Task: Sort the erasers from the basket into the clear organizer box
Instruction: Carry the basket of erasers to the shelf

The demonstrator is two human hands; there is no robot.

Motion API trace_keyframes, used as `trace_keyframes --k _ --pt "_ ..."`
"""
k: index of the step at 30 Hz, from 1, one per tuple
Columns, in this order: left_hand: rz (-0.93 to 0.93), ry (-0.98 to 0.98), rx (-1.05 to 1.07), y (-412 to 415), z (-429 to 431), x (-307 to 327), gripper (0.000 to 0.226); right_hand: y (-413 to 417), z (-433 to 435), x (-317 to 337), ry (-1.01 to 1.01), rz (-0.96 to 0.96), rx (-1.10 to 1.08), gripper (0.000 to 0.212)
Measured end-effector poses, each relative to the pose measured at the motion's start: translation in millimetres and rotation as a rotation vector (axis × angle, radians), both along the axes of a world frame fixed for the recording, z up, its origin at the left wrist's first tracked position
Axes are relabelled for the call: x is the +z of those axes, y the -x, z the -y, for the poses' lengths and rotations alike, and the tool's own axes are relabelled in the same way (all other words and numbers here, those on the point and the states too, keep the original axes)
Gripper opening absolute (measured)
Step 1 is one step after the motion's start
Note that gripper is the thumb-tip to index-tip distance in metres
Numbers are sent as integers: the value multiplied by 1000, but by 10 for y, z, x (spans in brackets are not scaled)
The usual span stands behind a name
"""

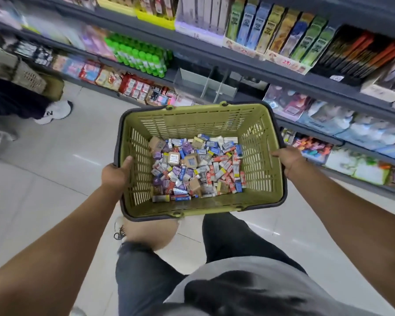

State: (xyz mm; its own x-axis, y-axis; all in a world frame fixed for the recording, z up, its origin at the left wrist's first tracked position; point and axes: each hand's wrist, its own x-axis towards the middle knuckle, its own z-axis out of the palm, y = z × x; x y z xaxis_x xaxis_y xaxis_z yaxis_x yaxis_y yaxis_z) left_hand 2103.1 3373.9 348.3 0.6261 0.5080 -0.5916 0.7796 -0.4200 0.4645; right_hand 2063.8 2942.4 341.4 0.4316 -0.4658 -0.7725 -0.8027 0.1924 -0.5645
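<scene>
progress: nothing looks sorted yet. the whole heap of small wrapped erasers (196, 165) lies in the bottom of the olive-green slotted plastic basket (192, 124), and the clear divided organizer box (205, 86) seems to have empty compartments, though it is a little blurred.
left to do: the entire pile. i judge the basket needs setting down first, since both hands are taken up carrying it.
organizer place: on the dark grey shelf (249, 62), beyond the basket's far rim and apart from it.
basket place: held above the pale tiled floor (55, 179), in front of the person's knees.
left hand (115, 173): grips the basket's left rim, thumb hooked over the inside, fingers hidden beneath the edge.
right hand (287, 159): grips the right rim, thumb laid along the top, fingers out of sight outside.
arms: both bare forearms reach forward, spread about as wide as the basket.
</scene>
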Motion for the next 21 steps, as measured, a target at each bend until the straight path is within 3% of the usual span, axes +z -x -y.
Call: trace_keyframes --k 3,10,16,21 --pt "-22 18 -63 -367 -237 -91 56 -102 -224 -121 -37 13 -74 24" --pt "30 52 -303 -1117 -773 -220 60 12 -931 -257 3 21 -339 42" --pt "3 100 -367 -1442 -1183 -268 66 170 -1543 -305 -42 64 -483 43" --pt "-23 88 -371 -1485 -1157 -359 54 263 -1656 -483 -73 84 -574 45"
